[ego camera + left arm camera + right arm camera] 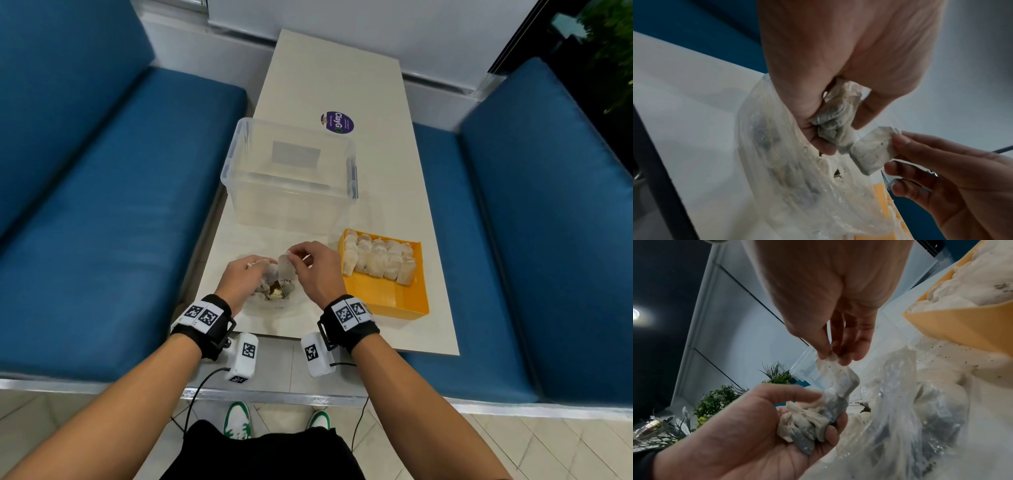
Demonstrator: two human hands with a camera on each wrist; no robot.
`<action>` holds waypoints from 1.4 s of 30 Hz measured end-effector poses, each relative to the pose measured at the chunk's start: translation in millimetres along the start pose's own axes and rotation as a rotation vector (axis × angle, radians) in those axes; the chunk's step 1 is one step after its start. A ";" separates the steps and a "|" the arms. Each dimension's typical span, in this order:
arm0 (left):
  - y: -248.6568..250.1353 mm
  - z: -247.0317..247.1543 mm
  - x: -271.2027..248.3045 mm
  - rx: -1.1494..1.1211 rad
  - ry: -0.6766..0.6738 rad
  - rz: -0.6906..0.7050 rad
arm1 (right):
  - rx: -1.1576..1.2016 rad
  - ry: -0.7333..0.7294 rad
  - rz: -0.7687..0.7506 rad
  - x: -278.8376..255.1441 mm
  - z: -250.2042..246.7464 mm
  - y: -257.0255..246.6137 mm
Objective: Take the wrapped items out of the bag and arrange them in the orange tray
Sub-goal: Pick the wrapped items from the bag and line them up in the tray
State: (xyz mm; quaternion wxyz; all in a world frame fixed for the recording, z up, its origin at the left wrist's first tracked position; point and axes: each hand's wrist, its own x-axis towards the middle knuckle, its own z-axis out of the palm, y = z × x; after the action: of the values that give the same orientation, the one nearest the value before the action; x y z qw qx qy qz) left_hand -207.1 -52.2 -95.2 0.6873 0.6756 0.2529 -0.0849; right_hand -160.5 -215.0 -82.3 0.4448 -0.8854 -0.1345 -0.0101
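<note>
A clear plastic bag (274, 294) (789, 178) (900, 410) lies crumpled on the white table near its front edge, with dark crumbs inside. My left hand (243, 277) (834, 126) (797, 421) grips a bunch of wrapped items (836, 120) (803, 423) at the bag's mouth. My right hand (301, 257) (898, 146) (832, 356) pinches one pale wrapped item (286, 270) (871, 151) (838, 378) by its top corner, just above the bag. The orange tray (404, 301) (962, 324) sits to the right, holding rows of several wrapped items (380, 260).
A clear lidless storage box (291, 174) stands behind the bag. A purple round sticker (337, 122) lies farther back on the table (329, 75). Blue bench seats (102, 222) flank both sides. The tray's near half shows bare orange floor.
</note>
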 end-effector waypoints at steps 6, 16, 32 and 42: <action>-4.1 -4.3 1.4 0.150 -0.050 0.102 | 0.009 -0.044 -0.044 -1.1 -2.4 -7.0; -3.8 -1.0 -4.0 0.372 0.026 0.180 | -0.007 -0.094 -0.052 0.3 -6.9 -9.2; -0.3 5.6 -3.0 0.537 0.025 0.206 | -0.037 -0.130 -0.072 4.5 -17.7 -7.8; -3.3 3.0 1.7 0.554 0.071 0.142 | -0.050 -0.025 -0.085 11.3 -71.0 8.9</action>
State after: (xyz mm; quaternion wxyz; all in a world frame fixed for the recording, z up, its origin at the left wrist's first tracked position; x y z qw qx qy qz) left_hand -206.5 -55.1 -99.1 0.4715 0.8562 0.1958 -0.0787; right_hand -140.2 -273.6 -44.8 0.4200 -0.8898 -0.1773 -0.0213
